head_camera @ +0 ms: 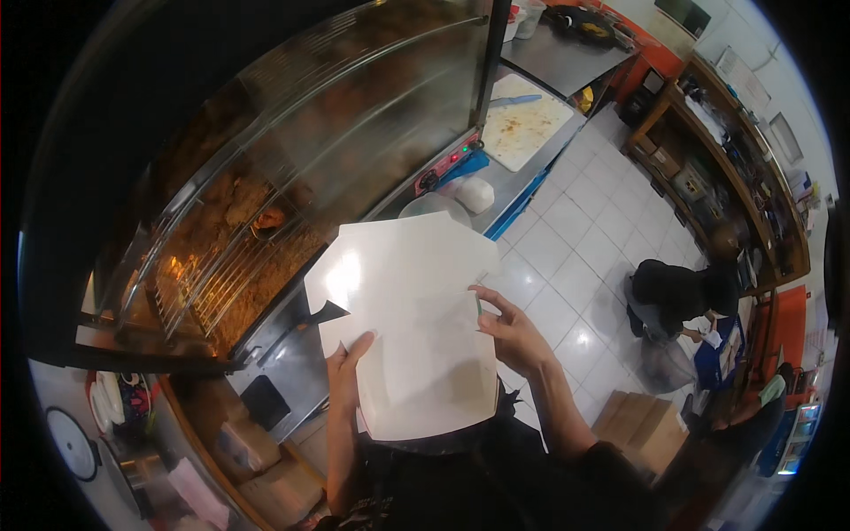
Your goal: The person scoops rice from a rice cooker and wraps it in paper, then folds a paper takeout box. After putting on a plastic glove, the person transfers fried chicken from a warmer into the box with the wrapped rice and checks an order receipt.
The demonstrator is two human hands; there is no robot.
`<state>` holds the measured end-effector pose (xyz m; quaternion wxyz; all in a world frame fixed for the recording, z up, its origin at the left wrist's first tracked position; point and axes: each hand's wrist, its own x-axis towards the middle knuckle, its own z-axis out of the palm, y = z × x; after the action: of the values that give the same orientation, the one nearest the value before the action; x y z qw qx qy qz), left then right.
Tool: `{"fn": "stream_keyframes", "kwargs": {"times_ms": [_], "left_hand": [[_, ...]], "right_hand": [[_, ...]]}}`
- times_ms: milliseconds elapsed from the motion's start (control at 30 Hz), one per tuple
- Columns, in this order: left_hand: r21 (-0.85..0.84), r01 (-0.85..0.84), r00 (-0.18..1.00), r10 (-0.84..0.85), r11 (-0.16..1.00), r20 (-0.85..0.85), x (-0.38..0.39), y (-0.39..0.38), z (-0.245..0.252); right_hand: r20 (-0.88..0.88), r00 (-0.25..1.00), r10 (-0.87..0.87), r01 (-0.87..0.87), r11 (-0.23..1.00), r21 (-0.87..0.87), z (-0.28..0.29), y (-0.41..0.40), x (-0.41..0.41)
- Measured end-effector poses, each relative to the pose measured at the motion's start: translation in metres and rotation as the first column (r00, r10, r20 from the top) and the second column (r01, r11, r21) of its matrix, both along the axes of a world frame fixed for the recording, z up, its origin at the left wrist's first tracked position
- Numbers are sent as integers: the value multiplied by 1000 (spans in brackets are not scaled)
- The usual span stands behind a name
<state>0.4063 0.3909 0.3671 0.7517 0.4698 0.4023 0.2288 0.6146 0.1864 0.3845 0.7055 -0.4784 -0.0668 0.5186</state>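
Note:
A white paperboard carton (412,318), partly folded and with its flaps spread, is held in front of my body. My left hand (348,365) grips its left edge, with the thumb on the white inner face. On the opposite edge, my right hand (508,325) pinches a side flap between thumb and fingers. Beyond the carton stands a lit glass food warmer (372,119) with wire racks (226,285) and browned fried food inside. A white cutting board (528,126) bearing crumbs and a blue-handled knife (514,101) lies on the metal counter to its right.
Cardboard boxes (641,425) stand on the tiled floor at the lower right. One person (684,292) bends near a blue crate (720,352); another person (750,425) is at the far right. Wooden shelves (730,166) line the wall. A white bundle (475,194) sits beside the warmer.

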Motion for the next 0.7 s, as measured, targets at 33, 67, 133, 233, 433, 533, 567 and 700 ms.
{"fn": "stream_keyframes", "kwargs": {"times_ms": [33, 67, 133, 233, 433, 533, 567, 700], "left_hand": [[-3, -6, 1000, 6, 1000, -3, -2, -1, 1], [-58, -8, 1000, 7, 998, -18, -4, -2, 3], [-116, -18, 999, 13, 993, -38, -6, -5, 5], [-164, -53, 998, 49, 985, -28, -8, -7, 5], [-148, -47, 999, 50, 988, 15, -19, -3, -13], [-149, -99, 991, 111, 984, 70, -14, -5, -3], [-109, -52, 998, 55, 993, 28, -19, -1, -7], [51, -13, 997, 9, 999, 79, -52, 10, -49]], "right_hand": [[-6, 999, 46, -46, 996, -80, -11, 0, 6], [-10, 998, 55, -55, 995, -84, -18, 3, 10], [36, 984, 173, -169, 981, -91, -28, 8, 16], [161, 925, 345, -320, 934, -160, -40, 12, 17], [-394, 914, 99, -59, 992, 112, -38, 4, 3], [-70, 975, 209, -198, 970, 140, -68, 3, 1], [-72, 973, 218, -207, 968, 140, -60, 13, -1], [152, 951, 268, -255, 962, -98, -24, 43, -11]]}}
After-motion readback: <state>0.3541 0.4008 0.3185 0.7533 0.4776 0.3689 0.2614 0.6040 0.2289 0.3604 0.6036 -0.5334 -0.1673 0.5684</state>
